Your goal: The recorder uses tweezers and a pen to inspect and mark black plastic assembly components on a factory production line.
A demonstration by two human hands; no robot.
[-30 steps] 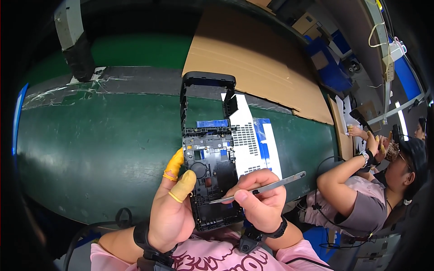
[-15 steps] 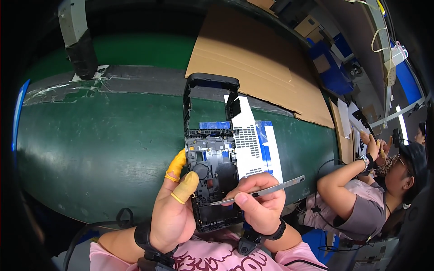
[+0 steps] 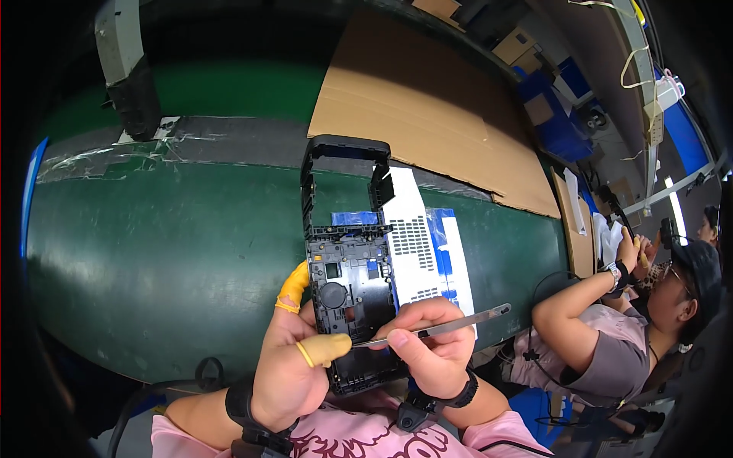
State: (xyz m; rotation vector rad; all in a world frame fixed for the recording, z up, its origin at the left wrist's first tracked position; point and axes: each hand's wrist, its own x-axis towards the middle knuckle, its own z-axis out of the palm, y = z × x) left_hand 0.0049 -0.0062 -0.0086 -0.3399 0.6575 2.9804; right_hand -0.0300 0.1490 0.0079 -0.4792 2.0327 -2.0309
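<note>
Green worktop underneath, black plastic device frame held just above its near edge, propped from the left by the left hand in yellow finger cots. Right hand closed around metal tweezers, tip touching the frame's lower interior; probably mid-placement of a small part, calling next for a steady, fine press.

A dark green conveyor belt is serving as the work surface. A strip of clear, wrinkled tape is crossing its far part, and a large flat sheet of brown cardboard is lying over its far right edge.
</note>
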